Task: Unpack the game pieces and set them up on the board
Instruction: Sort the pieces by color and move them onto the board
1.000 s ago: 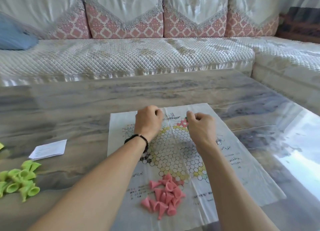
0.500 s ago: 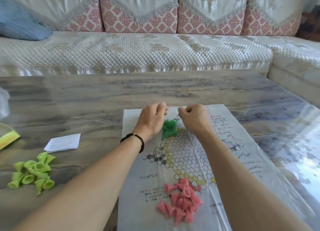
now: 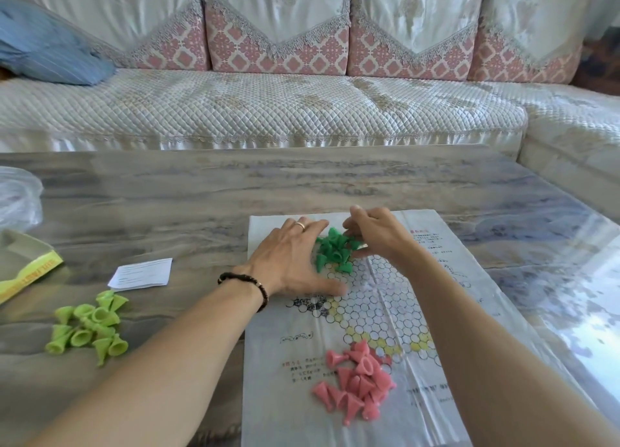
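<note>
A paper game board (image 3: 385, 305) with a honeycomb grid lies on the table. A heap of dark green cone pieces (image 3: 335, 250) sits on its far corner. My left hand (image 3: 288, 255) rests flat and open on the board, its fingers touching the heap's left side. My right hand (image 3: 379, 235) is curled at the heap's right edge with the thumb raised; whether it holds anything I cannot tell. Several pink cone pieces (image 3: 359, 383) are piled on the board's near end. Light green cone pieces (image 3: 90, 325) lie loose on the table to the left.
The marble-look table (image 3: 235, 185) also holds a white paper slip (image 3: 141, 273), a yellow-green box (image 3: 23, 268) and a clear plastic bag (image 3: 16, 198) at the left edge. A quilted sofa (image 3: 268, 111) with a blue cushion (image 3: 50, 50) runs behind.
Both hands were fists pinched together over the board's far corner. The dark green pieces then appeared there. My left hand has opened and laid flat beside them.
</note>
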